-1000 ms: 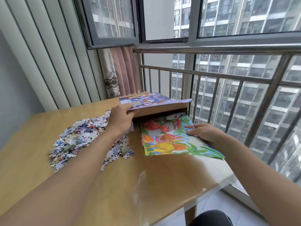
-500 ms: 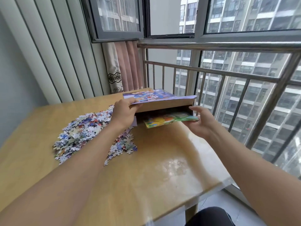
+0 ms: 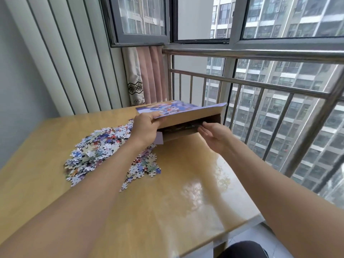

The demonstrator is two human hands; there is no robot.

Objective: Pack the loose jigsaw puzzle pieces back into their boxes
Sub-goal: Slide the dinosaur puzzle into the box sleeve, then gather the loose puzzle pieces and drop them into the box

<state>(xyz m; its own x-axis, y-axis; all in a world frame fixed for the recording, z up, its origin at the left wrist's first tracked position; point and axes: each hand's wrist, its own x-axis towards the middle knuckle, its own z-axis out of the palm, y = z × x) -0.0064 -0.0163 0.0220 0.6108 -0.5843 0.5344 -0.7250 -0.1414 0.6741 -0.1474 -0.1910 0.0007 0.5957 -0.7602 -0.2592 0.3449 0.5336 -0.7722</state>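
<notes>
Daylight comes through tall windows and a steel railing (image 3: 260, 84) at the far edge of a yellow wooden bench (image 3: 167, 211), with apartment blocks beyond the glass. At the back of the bench sits the puzzle box (image 3: 189, 123), its printed lid (image 3: 178, 108) lifted at the near edge so the dark opening faces the person. The left hand (image 3: 145, 129) grips the lid's near left corner, thumb on the printed top and fingers curled underneath, propping it up. Over on the other side, the right hand (image 3: 214, 135) hovers at the mouth of the box, palm turned inward, fingers straight and close together, the fingertips (image 3: 203, 124) right at the opening; it holds nothing. Whether those tips touch the cardboard cannot be told. Something flat and dark lies inside the box, too shadowed to make out. The loose puzzle pieces (image 3: 100, 148) lie in a broad heap on the bench, left of the box and partly under the left forearm, spilling toward the bench's middle. Pink curtain (image 3: 149, 75) hangs in the corner behind the box.
</notes>
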